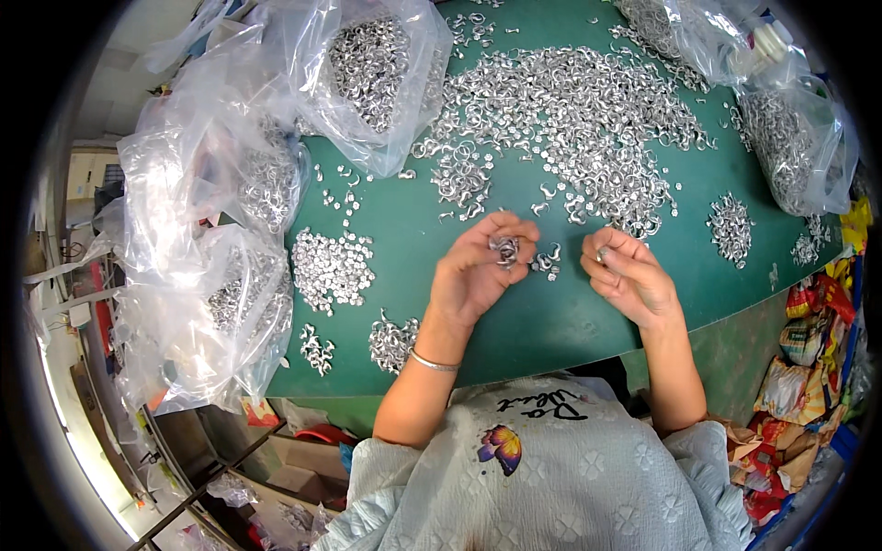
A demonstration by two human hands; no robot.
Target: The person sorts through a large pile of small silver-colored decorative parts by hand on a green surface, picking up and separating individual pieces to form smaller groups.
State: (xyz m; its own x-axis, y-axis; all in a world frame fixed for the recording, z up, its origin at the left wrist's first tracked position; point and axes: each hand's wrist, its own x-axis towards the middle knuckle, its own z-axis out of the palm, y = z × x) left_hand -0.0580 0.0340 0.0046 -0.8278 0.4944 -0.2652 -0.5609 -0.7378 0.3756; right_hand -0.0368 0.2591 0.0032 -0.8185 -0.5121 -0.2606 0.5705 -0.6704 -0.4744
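My left hand (pixel 473 275) is raised over the green table (pixel 542 321), its fingers closed round several small curved silver metal pieces (pixel 504 249). To its right my right hand (pixel 636 280) is curled, thumb and fingertips pinching a small silver metal piece (pixel 602 254) whose exact shape is too small to tell. Between the hands a few loose curved pieces (pixel 548 261) lie on the table. Just beyond them spreads a big heap of curved silver pieces (pixel 588 119), and a smaller cluster (pixel 462 177) lies beyond my left hand.
Clear plastic bags (pixel 207 174) line the left; another open bag (pixel 367 83) of metal pieces stands at the back. A filled bag (pixel 790 147) is far right. Small piles (pixel 333 269) lie left, one (pixel 393 342) by my left forearm, another (pixel 730 228) right. Colourful packets (pixel 790 386) are beyond the right edge.
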